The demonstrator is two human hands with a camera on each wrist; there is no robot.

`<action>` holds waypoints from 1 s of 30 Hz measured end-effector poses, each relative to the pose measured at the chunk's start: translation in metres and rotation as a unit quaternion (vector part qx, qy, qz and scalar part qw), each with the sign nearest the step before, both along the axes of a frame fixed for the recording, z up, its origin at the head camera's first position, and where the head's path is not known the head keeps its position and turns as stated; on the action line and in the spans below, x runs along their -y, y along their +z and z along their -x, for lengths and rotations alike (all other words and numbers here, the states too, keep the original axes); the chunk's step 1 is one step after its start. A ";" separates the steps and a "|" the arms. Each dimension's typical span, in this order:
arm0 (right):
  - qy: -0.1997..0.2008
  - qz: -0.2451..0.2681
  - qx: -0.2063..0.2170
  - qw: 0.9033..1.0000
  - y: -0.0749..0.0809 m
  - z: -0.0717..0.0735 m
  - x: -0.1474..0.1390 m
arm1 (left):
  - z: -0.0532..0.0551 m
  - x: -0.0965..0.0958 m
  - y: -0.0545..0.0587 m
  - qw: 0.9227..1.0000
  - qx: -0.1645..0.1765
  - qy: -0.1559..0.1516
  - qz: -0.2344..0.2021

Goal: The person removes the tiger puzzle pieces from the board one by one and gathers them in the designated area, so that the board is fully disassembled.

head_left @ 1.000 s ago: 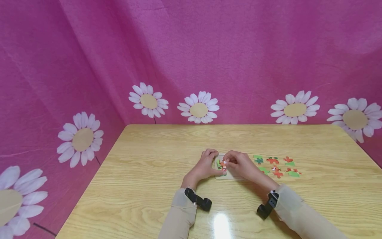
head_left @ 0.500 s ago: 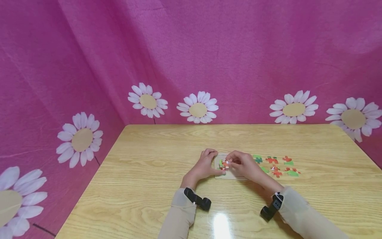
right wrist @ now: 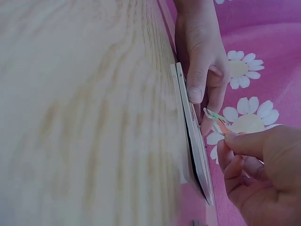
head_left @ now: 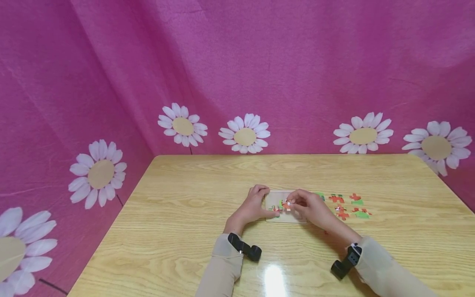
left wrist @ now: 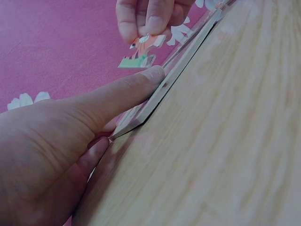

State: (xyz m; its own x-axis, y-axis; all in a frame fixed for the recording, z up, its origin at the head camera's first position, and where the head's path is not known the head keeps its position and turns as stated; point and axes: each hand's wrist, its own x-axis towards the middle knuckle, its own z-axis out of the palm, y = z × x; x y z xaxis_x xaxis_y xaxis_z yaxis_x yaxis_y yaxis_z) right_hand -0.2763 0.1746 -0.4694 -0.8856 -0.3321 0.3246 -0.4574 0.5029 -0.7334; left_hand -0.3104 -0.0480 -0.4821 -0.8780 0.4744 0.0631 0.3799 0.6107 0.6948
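A flat puzzle tray (head_left: 275,195) lies on the table, and my left hand (head_left: 253,207) grips its left end. In the left wrist view the thumb (left wrist: 127,92) presses on the tray's near rim. One puzzle piece (head_left: 273,209) sits in the tray's near left part, beside that thumb. My right hand (head_left: 313,209) pinches another puzzle piece (left wrist: 143,47), orange and green with a white patch, between thumb and fingertips. It is held above the tray, apart from its surface, as the right wrist view also shows.
Right of the tray, several loose puzzle pieces (head_left: 342,212) in red, orange and green lie in two rows, partly behind the right hand. The wooden table (head_left: 178,214) ends at a pink curtain (head_left: 297,74) with daisies.
My right hand has moved to the right with the pinched piece, away from the tray's left side. The left hand keeps its place on the tray.
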 end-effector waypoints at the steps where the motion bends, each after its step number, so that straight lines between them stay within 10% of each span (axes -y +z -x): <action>1: -0.001 0.000 0.001 1.000 0.000 -0.001 -0.001 | 0.000 0.000 0.000 1.000 0.001 0.000 0.000; 30: -0.042 -0.016 0.052 0.998 0.003 -0.026 -0.041 | 0.002 -0.001 -0.002 1.000 0.001 0.000 0.004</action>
State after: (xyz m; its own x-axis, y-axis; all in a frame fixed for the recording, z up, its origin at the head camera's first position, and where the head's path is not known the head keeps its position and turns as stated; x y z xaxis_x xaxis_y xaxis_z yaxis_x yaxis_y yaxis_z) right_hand -0.2504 0.2153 -0.4668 -0.9395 -0.2635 0.2189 -0.3338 0.5611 -0.7575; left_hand -0.3123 -0.0474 -0.4845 -0.8786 0.4743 0.0568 0.3777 0.6170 0.6904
